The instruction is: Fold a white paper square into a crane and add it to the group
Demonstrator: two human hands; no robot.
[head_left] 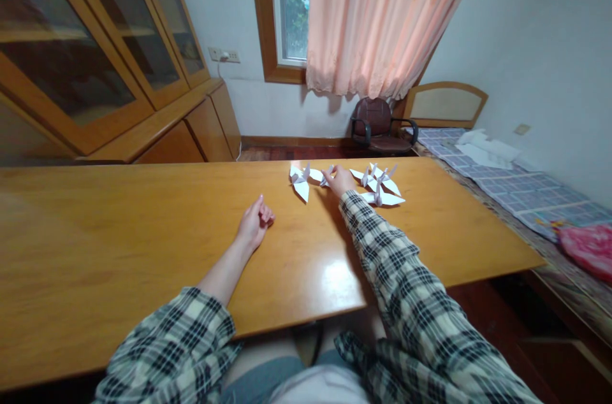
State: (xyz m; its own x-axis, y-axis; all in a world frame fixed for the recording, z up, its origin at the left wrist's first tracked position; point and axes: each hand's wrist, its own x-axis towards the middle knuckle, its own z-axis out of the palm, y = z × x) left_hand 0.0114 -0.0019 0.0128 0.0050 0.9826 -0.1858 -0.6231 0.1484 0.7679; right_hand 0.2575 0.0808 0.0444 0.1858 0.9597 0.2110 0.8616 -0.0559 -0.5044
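Note:
At the far side of the wooden table (191, 219), my right hand (341, 181) reaches out with its thumb and fingers pinched on a white folded paper crane (315, 175). The hand hides part of that crane. Just left of it stands another paper crane (300, 185) with its wings spread. To the right of my hand several more cranes sit close together, the nearest crane (389, 199) beside my wrist. My left hand (255, 223) rests on the tabletop, left of the cranes, with its fingers curled in and nothing visible in them.
Beyond the table stands a brown armchair (375, 127) under a pink curtain (373, 15). A bed (516, 181) with a checked cover lies to the right. Glass-doored wooden cabinets (157, 98) line the left wall. The table's near edge is in front of my lap.

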